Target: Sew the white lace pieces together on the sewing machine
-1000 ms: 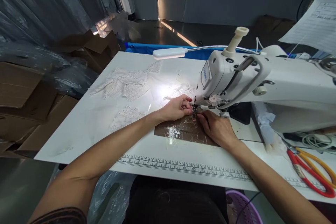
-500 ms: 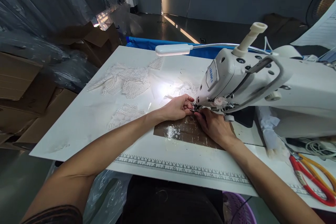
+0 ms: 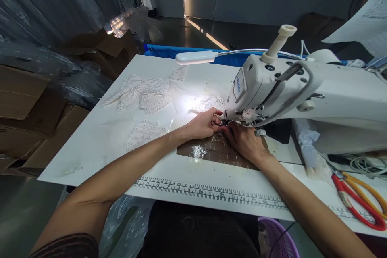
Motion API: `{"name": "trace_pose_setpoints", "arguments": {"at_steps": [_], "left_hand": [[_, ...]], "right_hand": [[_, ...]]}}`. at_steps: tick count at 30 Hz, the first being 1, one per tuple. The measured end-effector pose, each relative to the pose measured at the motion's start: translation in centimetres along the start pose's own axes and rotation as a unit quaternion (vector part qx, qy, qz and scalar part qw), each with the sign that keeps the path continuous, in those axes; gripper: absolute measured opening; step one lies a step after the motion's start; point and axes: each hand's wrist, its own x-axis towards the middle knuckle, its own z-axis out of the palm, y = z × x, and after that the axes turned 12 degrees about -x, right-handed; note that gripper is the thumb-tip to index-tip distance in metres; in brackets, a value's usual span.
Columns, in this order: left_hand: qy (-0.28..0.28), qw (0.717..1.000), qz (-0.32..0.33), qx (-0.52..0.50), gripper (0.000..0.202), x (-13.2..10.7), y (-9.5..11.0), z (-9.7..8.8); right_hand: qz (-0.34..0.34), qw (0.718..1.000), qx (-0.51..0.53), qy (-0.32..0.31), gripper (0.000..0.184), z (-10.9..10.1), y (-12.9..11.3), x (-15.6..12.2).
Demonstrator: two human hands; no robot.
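Close to the needle of a white sewing machine (image 3: 250,88), my left hand (image 3: 204,124) and my right hand (image 3: 242,139) almost meet. Fingers of the left are pinched together at the presser foot, just in front of some white lace fabric (image 3: 207,102) lit by the lamp. My right hand is closed too, its thumb and forefinger at the same spot, just right of the left fingertips. What the fingertips pinch is too small and covered to make out clearly. Beneath both hands lies a shiny brown taped patch (image 3: 211,153) on the white table (image 3: 105,149).
Lace pieces (image 3: 151,90) lie at the back left, with another lace piece (image 3: 145,133) nearer. An LED lamp (image 3: 196,57) hangs above the table. Red-and-orange-handled scissors (image 3: 359,197) rest at the right. A printed ruler (image 3: 211,191) follows the front edge. Cardboard boxes (image 3: 27,109) stand left.
The view has shifted slightly, so the machine appears a little further left. My right fingertips have come nearer to the left ones; the left hand stays nearly in place.
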Motion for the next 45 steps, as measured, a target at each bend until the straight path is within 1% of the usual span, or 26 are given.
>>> {"name": "trace_pose_setpoints", "arguments": {"at_steps": [3, 5, 7, 8, 9, 11, 14, 15, 16, 19, 22, 24, 26, 29, 32, 35, 38, 42, 45], "left_hand": [[-0.004, 0.999, 0.022, 0.045, 0.028, -0.5, 0.9, -0.1], [0.005, 0.992, 0.052, 0.118, 0.039, -1.0, 1.9, -0.6], [0.024, 0.972, 0.083, 0.216, 0.053, -1.5, 3.2, -1.4], [0.033, 0.959, 0.098, 0.265, 0.057, -1.8, 3.8, -1.9], [0.032, 0.946, 0.111, 0.304, 0.057, -2.0, 4.2, -2.3], [-0.009, 0.930, 0.130, 0.345, 0.046, -2.2, 4.6, -2.8], [-0.102, 0.926, 0.155, 0.329, 0.025, -2.2, 3.7, -2.7], [-0.115, 0.927, 0.164, 0.317, 0.022, -2.1, 3.2, -2.5], [-0.117, 0.929, 0.173, 0.305, 0.021, -2.1, 2.6, -2.2], [-0.103, 0.932, 0.199, 0.283, 0.018, -1.8, 1.2, -1.4], [-0.076, 0.928, 0.216, 0.293, 0.016, -1.6, 0.5, -0.7], [-0.053, 0.923, 0.224, 0.308, 0.018, -1.6, 0.3, -0.4], [-0.028, 0.917, 0.232, 0.323, 0.018, -1.7, 0.3, -0.2], [0.000, 0.911, 0.245, 0.332, 0.016, -1.7, 0.3, 0.0], [-0.005, 0.908, 0.257, 0.332, 0.014, -1.6, 0.4, 0.1], [-0.018, 0.905, 0.252, 0.343, 0.015, -1.6, 0.4, 0.2], [-0.016, 0.901, 0.250, 0.354, 0.017, -1.6, 0.3, 0.2], [-0.013, 0.897, 0.258, 0.358, 0.017, -1.7, -0.2, 0.3], [-0.018, 0.894, 0.259, 0.365, 0.018, -1.8, -0.1, 0.4]], "right_hand": [[-0.030, 0.998, 0.037, 0.034, 0.044, -0.4, 0.2, -1.0], [-0.074, 0.992, 0.079, 0.061, 0.041, -0.9, 0.6, -2.4], [-0.115, 0.985, 0.108, 0.074, 0.037, -1.4, 1.3, -4.1], [-0.128, 0.983, 0.114, 0.073, 0.035, -1.6, 1.8, -5.0], [-0.132, 0.982, 0.114, 0.069, 0.034, -1.7, 2.4, -5.9], [-0.122, 0.985, 0.112, 0.053, 0.033, -1.8, 3.6, -7.1], [-0.083, 0.990, 0.105, 0.033, 0.031, -2.1, 4.9, -7.7], [-0.065, 0.992, 0.105, 0.031, 0.029, -2.2, 5.1, -7.5], [-0.046, 0.992, 0.111, 0.033, 0.026, -2.3, 5.1, -7.1], [0.009, 0.982, 0.185, 0.025, 0.023, -2.6, 4.2, -5.3], [0.043, 0.958, 0.281, -0.039, 0.022, -2.5, 2.6, -3.4], [0.065, 0.945, 0.313, -0.067, 0.022, -2.1, 1.7, -2.5], [0.089, 0.938, 0.328, -0.063, 0.022, -1.6, 1.0, -1.9], [0.115, 0.931, 0.342, -0.044, 0.025, -0.8, 0.8, -1.9], [0.103, 0.931, 0.348, -0.035, 0.027, -0.4, 1.0, -2.3], [0.070, 0.933, 0.352, -0.030, 0.030, -0.2, 1.2, -2.6], [0.042, 0.937, 0.347, -0.013, 0.031, -0.1, 1.1, -2.7], [0.014, 0.950, 0.313, 0.008, 0.031, 0.2, 1.0, -2.7], [-0.011, 0.959, 0.283, 0.017, 0.030, 0.4, 1.0, -2.8]]}}
